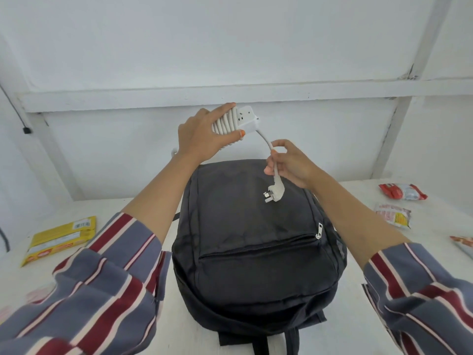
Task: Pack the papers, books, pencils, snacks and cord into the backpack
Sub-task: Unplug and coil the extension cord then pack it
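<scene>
A black backpack [256,252] lies flat on the white surface [97,206], its front pocket zipped, the pull [320,229] at the right end. Above its far end the left grip [198,135] holds a white power strip [243,119] with the cord [266,140] wound round it. The right grip [291,162] pinches the loose stretch of cord, and the plug [273,194] hangs just over the bag. A yellow snack packet [60,239] lies to the left and a red packet [401,191] and a pale packet [393,215] to the right.
</scene>
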